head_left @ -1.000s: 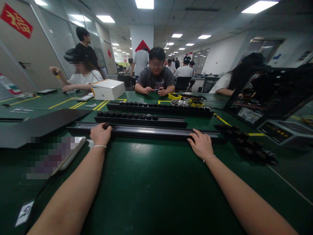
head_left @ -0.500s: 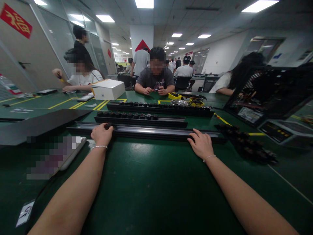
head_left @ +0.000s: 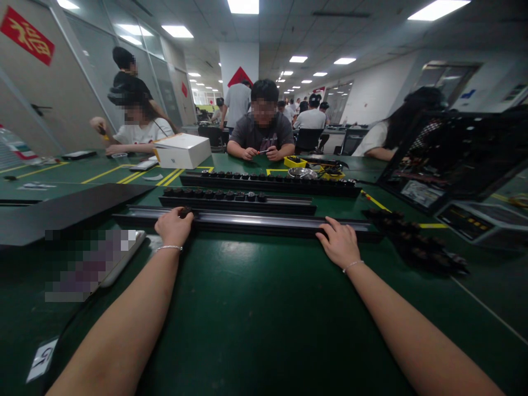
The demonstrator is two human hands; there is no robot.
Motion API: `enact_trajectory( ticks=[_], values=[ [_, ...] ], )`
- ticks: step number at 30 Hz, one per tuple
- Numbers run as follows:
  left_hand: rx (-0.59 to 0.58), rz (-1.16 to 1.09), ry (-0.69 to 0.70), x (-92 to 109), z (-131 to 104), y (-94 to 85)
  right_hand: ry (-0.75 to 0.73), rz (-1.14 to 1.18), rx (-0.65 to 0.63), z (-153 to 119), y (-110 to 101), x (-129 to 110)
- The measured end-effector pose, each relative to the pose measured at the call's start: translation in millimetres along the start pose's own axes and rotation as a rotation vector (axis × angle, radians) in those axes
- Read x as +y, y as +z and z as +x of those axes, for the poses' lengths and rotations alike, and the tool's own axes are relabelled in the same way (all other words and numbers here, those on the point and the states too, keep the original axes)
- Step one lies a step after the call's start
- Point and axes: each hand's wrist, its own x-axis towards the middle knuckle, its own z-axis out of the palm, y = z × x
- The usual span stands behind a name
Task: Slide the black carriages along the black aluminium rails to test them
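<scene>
A long black rail (head_left: 256, 221) with a shiny inner channel lies across the green table in front of me. Near its left end, my left hand (head_left: 174, 224) has its fingers closed on a small black part (head_left: 186, 211) at the channel. My right hand (head_left: 339, 240) rests with spread fingers on the near edge of the rail, toward its right end. Just behind lies a shorter rail (head_left: 289, 203) with several black parts standing in its left portion. Farther back, another rail (head_left: 264, 183) carries a row of such parts.
A pile of black parts (head_left: 424, 242) lies right of my right hand, near an open black case (head_left: 449, 159). At left are a dark panel (head_left: 70, 212) and a phone-like device (head_left: 124, 258). Beyond are a white box (head_left: 183, 152), yellow trays (head_left: 295, 161) and a seated person (head_left: 262, 129).
My left hand has shifted slightly to the right along the rail with the small black part. My right hand has stayed in place. A standing person at the back left has moved left.
</scene>
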Motion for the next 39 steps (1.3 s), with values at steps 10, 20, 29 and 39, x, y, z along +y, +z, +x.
enact_trajectory(
  ticks=[10, 20, 29, 39],
  values=[
    [0.008, 0.006, 0.066, 9, -7, 0.6, 0.000, -0.004, 0.009, 0, 0, 0],
    [0.005, 0.010, 0.071, 9, -6, 0.0, 0.009, 0.003, -0.004, 0, -2, -2],
    [-0.006, 0.017, 0.100, 14, -11, -2.9, 0.009, 0.021, -0.014, 0, -2, -2],
    [-0.021, 0.028, 0.128, 19, -15, -2.4, -0.005, 0.019, 0.004, 0, 1, 0]
  ],
)
